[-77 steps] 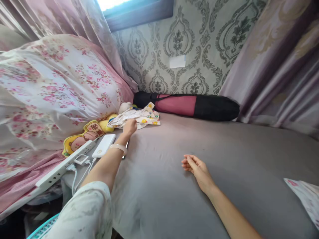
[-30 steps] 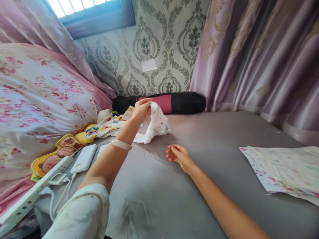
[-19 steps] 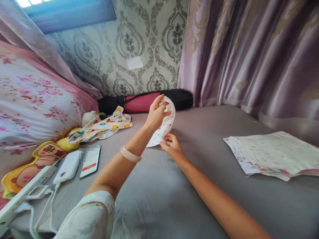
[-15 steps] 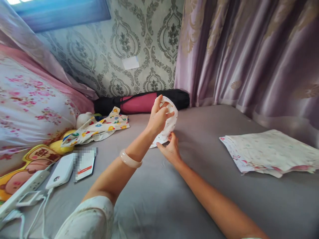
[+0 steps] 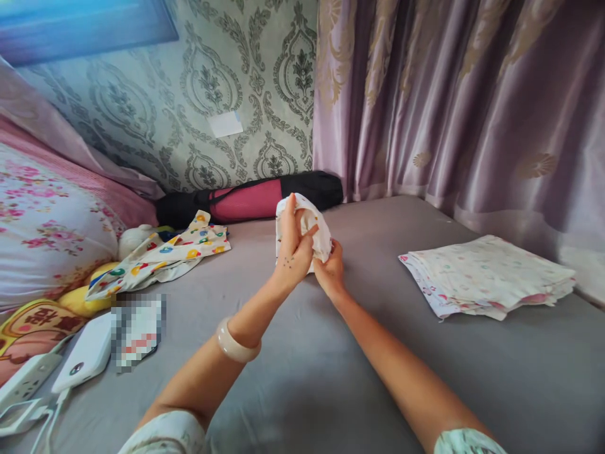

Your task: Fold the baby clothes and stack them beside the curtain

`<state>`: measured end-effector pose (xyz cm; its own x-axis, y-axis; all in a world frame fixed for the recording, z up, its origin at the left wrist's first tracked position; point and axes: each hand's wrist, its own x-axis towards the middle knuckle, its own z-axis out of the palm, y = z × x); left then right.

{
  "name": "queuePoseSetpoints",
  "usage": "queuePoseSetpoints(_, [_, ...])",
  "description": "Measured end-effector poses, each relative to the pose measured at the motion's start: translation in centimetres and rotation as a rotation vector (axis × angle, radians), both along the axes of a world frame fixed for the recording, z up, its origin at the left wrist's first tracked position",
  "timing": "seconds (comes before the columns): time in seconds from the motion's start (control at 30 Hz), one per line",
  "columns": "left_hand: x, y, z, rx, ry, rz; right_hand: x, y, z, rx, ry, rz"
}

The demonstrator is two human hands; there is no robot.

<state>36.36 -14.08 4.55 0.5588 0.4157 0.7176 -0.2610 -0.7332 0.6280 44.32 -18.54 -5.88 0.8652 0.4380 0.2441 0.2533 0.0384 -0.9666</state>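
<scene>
A small white cloth (image 5: pixel 322 234) with a fine dotted print is held up above the grey bed sheet, curved over into a rounded fold. My left hand (image 5: pixel 292 255), a pale bangle on its wrist, is closed on its left part, with some fingers hidden by the fabric. My right hand (image 5: pixel 332 271) grips the lower right edge, thumb and fingers pressed on the cloth. Both hands are close together over the middle of the bed. What kind of piece the cloth is I cannot make out.
A stack of folded printed cloths (image 5: pixel 491 274) lies to the right. At left are a patterned garment (image 5: pixel 189 249), a white power bank (image 5: pixel 85 353), a power strip (image 5: pixel 28 381) with cables and a blurred-out object (image 5: pixel 139 334). A black and pink rolled bag (image 5: pixel 250 200) lies along the wall.
The view has turned slightly right. My right hand has moved up along the cloth's right edge, and the cloth is now more bunched and rounded between both hands.
</scene>
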Motion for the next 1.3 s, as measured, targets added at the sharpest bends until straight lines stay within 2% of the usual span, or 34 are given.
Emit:
queuePoseSetpoints(0.1, [-1.4,2.1,0.3,0.183,-0.077,0.132,1.8,-0.8,0.7,-0.044,-0.003,-0.002])
queuePoseSetpoints(0.2, [-3.0,4.1,0.5,0.300,-0.076,0.362,3.1,-2.2,3.0,-0.065,-0.016,0.132])
queuePoseSetpoints(0.33, [-4.4,5.5,-0.1,0.234,-0.057,0.602,3.4,-4.6,6.9,-0.042,0.033,0.331])
queuePoseSetpoints(0.43, [-5.0,5.9,-0.9,0.143,0.009,0.678,3.2,-6.1,8.8,-0.058,0.128,0.465])
queuePoseSetpoints(0.5, [-5.4,6.1,-1.5,0.072,0.106,0.693,3.3,-6.9,9.3,-0.080,0.163,0.538])
queuePoseSetpoints(0.57, [-5.8,6.4,-2.0,-0.018,0.250,0.638,3.7,-7.4,9.4,-0.124,0.132,0.567])
queuePoseSetpoints(0.7, [-6.6,7.7,-3.2,-0.126,0.507,0.399,5.1,-8.1,8.8,-0.204,0.021,0.537])
queuePoseSetpoints(0.87, [-6.7,8.8,-4.5,-0.212,0.525,0.217,6.2,-8.4,8.2,-0.236,-0.155,0.403])
queuePoseSetpoints(0.93, [-6.5,8.8,-4.7,-0.319,0.532,0.092,6.4,-8.4,8.1,-0.249,-0.143,0.393])
queuePoseSetpoints(1.0, [-6.3,8.8,-4.8,-0.422,0.524,-0.006,6.4,-8.3,7.9,-0.249,-0.059,0.439])
queuePoseSetpoints(1.07, [-6.1,8.7,-4.9,-0.482,0.473,-0.035,6.4,-8.1,7.7,-0.221,0.014,0.471])
queuePoseSetpoints(1.17, [-5.8,8.7,-5.2,-0.503,0.406,-0.007,6.5,-8.0,7.6,-0.194,0.076,0.471])
queuePoseSetpoints(1.3, [-5.7,8.8,-5.4,-0.520,0.336,0.022,6.7,-8.5,7.9,-0.181,0.074,0.562])
